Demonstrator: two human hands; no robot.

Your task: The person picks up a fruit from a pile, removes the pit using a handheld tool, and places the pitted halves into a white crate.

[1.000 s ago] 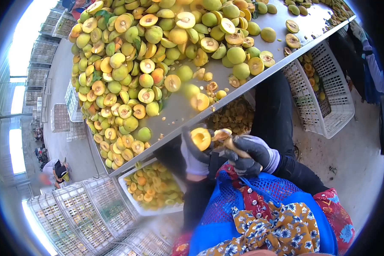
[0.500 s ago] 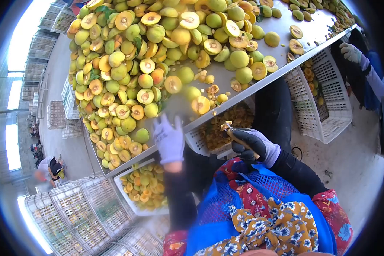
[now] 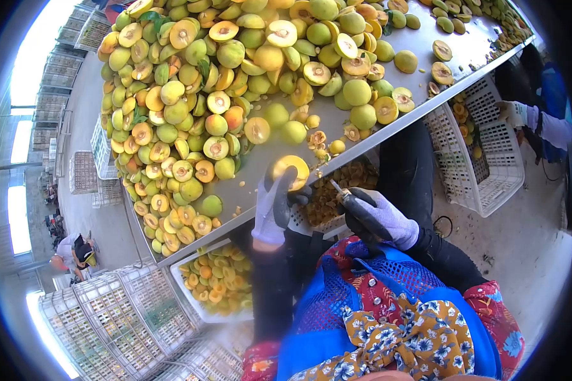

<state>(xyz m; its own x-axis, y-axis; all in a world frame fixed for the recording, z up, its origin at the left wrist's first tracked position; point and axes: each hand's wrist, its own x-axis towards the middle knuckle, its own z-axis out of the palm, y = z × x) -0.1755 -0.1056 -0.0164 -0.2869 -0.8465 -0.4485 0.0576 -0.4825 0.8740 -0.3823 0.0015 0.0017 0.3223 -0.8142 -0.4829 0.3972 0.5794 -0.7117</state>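
Note:
My left hand (image 3: 275, 203), in a pale purple glove with dark fingers, holds a halved yellow fruit (image 3: 292, 173) over the edge of the metal table (image 3: 388, 130). The cut face shows. My right hand (image 3: 378, 219), gloved alike, is closed round a small tool (image 3: 338, 187) whose thin metal tip points up and left at the fruit, a short gap apart. Green and yellow halved fruits (image 3: 171, 114) are heaped on the table. Below the hands, a white crate (image 3: 302, 220) holds small brown and yellow pieces.
A crate of fruit halves (image 3: 216, 279) stands below the table at the left. Another white crate (image 3: 502, 171) is at the right, near a co-worker's gloved hand (image 3: 511, 113). Stacked crates (image 3: 127, 311) fill the lower left. A person (image 3: 76, 254) is in the far left background.
My left hand has moved right from the table edge and now has a fruit half. The piece at the tool's tip is gone. The co-worker's hand has moved down.

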